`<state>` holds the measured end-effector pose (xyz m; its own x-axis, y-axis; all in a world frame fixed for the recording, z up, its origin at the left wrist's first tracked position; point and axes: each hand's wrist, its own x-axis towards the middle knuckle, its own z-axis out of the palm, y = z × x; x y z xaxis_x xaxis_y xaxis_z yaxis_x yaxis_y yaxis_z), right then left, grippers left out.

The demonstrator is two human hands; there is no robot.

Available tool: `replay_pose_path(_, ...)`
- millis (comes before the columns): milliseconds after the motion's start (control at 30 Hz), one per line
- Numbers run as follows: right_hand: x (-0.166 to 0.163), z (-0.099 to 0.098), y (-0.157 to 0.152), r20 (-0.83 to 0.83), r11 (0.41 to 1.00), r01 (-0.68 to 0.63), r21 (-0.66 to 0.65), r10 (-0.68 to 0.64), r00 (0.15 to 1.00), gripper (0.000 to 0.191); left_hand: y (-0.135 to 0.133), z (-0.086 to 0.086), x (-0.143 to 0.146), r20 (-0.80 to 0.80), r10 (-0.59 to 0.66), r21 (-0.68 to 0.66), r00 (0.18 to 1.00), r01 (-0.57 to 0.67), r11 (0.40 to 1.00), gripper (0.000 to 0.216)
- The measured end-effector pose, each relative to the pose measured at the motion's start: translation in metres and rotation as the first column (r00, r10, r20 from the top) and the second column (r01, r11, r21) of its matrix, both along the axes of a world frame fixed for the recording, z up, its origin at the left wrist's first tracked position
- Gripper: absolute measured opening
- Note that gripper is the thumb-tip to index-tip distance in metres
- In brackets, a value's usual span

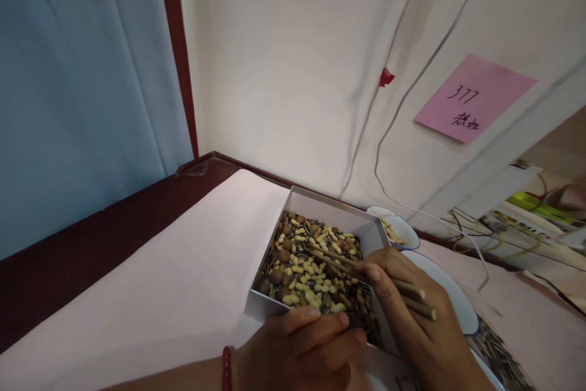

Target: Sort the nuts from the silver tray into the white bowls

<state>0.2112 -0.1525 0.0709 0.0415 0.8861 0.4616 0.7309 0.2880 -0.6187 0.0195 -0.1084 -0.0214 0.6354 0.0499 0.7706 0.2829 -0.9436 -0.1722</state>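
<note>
A white open box [326, 203] stands on the table, filled with mixed peanuts in the shell [311, 270], brown round nuts or dried fruits [276, 276] and dark striped seeds. My right hand [407, 299] is closed around a pair of wooden chopsticks [336, 261]. Their tips reach into the mix near the box's middle; I cannot tell whether anything is pinched between them. With its fingers hooked over the near wall, my left hand [302, 348] grips the box. It hides part of that wall.
Right of the box are a white dish [399, 229] with some peanuts and a larger plate [451, 287], partly behind my right hand. Dark striped seeds [497, 351] lie in another dish at lower right. Behind are a wall with hanging cables [398, 116] and a pink note [473, 98].
</note>
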Motion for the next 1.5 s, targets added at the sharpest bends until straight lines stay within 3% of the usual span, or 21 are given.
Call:
replay_pose_path(400, -0.003, 0.000, -0.004, -0.051, 0.998, 0.027, -0.053, -0.030, 0.998, 0.025, 0.001, 0.000, 0.000, 0.008, -0.029, -0.014, 1.000, 0.029, 0.999, 0.014)
replay_pose_path(600, 0.002, -0.005, 0.003, 0.069, 0.999, -0.029, 0.024, 0.027, 0.997, 0.023, 0.001, 0.000, 0.001, 0.016, -0.025, -0.012, 1.000, 0.025, 1.000, 0.013)
replay_pose_path(933, 0.002, -0.009, 0.007, 0.072, 0.998, -0.043, 0.053, 0.039, 0.997, 0.024, 0.000, 0.002, 0.000, 0.012, -0.027, 0.001, 1.000, 0.027, 1.000, 0.017)
replay_pose_path(1233, 0.004, -0.008, -0.004, -0.042, 0.991, 0.090, 0.101, -0.086, 0.995, 0.021, 0.004, 0.002, 0.002, 0.047, -0.026, 0.026, 0.999, 0.025, 0.999, 0.015)
replay_pose_path(1500, 0.017, 0.004, -0.015, 0.019, 0.980, 0.149, 0.132, -0.153, 0.988, 0.022, 0.002, 0.003, 0.000, 0.023, -0.009, -0.012, 1.000, 0.009, 1.000, 0.024)
